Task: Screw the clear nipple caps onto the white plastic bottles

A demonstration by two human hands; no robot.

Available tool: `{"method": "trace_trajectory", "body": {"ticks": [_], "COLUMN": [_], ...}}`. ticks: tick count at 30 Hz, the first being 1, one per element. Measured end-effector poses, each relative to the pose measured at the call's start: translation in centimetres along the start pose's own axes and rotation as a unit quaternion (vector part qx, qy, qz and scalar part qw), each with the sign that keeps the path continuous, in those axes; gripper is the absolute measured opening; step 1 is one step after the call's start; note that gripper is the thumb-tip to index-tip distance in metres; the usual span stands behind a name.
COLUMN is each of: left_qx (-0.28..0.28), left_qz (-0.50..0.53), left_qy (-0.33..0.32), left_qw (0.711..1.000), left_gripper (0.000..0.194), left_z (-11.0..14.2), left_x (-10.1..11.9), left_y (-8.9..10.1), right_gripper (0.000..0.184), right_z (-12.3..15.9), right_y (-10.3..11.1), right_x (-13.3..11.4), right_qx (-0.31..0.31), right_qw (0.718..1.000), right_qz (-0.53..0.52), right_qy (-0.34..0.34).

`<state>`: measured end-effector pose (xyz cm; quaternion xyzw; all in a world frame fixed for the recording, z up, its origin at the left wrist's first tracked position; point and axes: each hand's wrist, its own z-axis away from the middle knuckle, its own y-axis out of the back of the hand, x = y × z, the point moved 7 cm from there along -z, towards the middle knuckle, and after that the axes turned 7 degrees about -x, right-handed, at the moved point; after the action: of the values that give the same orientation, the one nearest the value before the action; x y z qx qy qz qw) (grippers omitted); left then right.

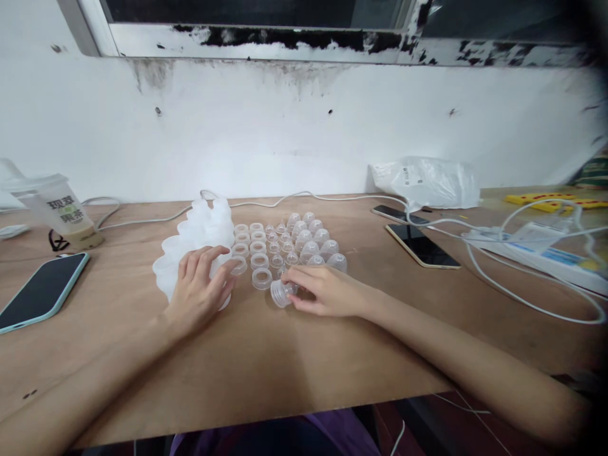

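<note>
My left hand (199,288) rests with fingers curled over a white plastic bottle body at the near end of a cluster of such bottles (199,237). My right hand (323,290) pinches a small clear threaded cap piece (280,293) lying on the wooden table (266,367). Just beyond my hands lie rows of clear rings (259,261), small clear cones (278,244) and clear domes (318,240), set out in columns.
A teal-cased phone (40,290) lies at the left, with a drink cup (59,209) behind it. Two more phones (422,246) lie right of centre. A white plastic bag (427,182), a power strip (546,253) and looping white cables (513,288) fill the right side.
</note>
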<state>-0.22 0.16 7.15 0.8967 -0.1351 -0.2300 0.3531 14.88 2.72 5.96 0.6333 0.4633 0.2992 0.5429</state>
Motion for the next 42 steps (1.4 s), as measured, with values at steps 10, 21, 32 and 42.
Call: {"method": "trace_trajectory", "body": {"ticks": [10,21,32,42], "left_qx": [0.048,-0.191,-0.352,-0.338], "left_qz": [-0.041,0.193,0.045,-0.054], "left_qy": [-0.012,-0.035,0.004,-0.088], "left_qw": [0.998,0.962,0.935,0.936], "left_gripper": [0.025,0.038,0.017,0.029], "left_z": [0.9,-4.4,-4.3,-3.4], "left_x": [0.0,5.9,2.4,4.3], "left_y": [0.8,-2.2,-1.7,-4.2], "right_gripper": [0.019,0.017,0.022,0.015], "right_z": [0.0,-0.9,-0.7,-2.3], "right_y": [-0.2,-0.8,2.3,-1.2], "right_x": [0.2,1.1,2.6,3.9], "right_qx": [0.009,0.073,-0.002,-0.154], "right_qw": [1.000,0.983,0.980,0.942], "right_qz": [-0.013,-0.109,0.166,0.274], "right_qy": [-0.017,-0.129,-0.107,-0.122]}}
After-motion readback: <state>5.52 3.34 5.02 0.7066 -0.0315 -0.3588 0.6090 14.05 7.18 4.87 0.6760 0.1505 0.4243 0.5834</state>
